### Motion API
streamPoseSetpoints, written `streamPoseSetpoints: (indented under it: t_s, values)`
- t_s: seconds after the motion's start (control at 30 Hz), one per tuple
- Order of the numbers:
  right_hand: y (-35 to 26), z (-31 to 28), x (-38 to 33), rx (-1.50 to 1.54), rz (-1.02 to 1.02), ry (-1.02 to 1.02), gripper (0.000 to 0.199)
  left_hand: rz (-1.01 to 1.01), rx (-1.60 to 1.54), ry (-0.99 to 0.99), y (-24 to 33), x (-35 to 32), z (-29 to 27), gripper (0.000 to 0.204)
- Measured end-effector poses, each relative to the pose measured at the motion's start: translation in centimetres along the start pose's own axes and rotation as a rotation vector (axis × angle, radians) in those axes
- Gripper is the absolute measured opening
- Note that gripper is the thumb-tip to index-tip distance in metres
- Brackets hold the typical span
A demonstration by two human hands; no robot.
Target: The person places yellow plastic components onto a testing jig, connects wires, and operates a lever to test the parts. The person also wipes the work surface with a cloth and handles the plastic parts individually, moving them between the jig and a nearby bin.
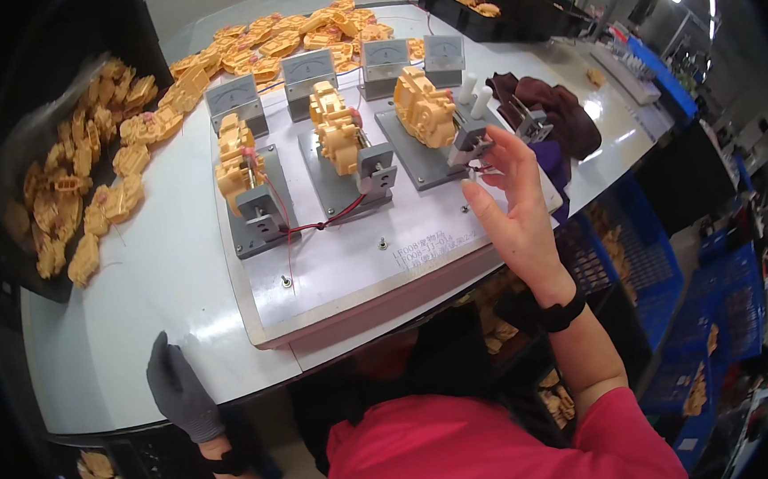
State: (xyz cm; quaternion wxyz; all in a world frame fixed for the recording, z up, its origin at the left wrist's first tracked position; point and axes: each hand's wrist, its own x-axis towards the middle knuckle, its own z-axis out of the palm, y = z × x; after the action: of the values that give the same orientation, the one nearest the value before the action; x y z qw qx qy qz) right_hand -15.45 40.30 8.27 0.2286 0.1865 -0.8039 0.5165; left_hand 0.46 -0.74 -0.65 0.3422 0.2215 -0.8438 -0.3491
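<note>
My right hand [514, 208] is bare and raised over the right end of a white test board [350, 260], fingers spread, fingertips touching the grey clamp [469, 142] of the right fixture. That fixture holds a yellow plastic part [424, 108]. Two more yellow parts sit in the middle fixture [337, 129] and the left fixture [236, 159]. My left hand [181, 392], in a grey glove, rests on the near edge of the white table [121, 302] and holds nothing.
Several grey dial meters [310, 71] stand behind the fixtures. Loose yellow parts lie piled at the left [87, 189] and across the back [281, 37]. A dark cloth [558, 112] lies at right. Black trays [492, 5] and blue crates [653, 265] stand around.
</note>
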Motion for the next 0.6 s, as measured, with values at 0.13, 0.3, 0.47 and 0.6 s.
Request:
streamPoseSetpoints:
  t_s: [0.13,0.3,0.47,0.6]
  values:
    - [-0.6,-0.9,0.8,-0.156,-0.078,0.029,0.058,0.003,0.073,-0.01,-0.2,0.1,0.0,0.03]
    - [-1.0,-0.1,3.7,-0.265,-0.139,-0.002,0.061,-0.001,-0.013,-0.014,-0.2,0.2,0.2,0.032]
    - [-1.1,0.8,7.8,-0.359,-0.135,-0.184,0.051,0.002,-0.082,-0.023,-0.6,0.3,0.1,0.032]
    - [-1.6,-0.3,10.2,-0.416,-0.066,-0.426,0.038,-0.064,-0.102,-0.036,-1.0,0.4,0.0,0.032]
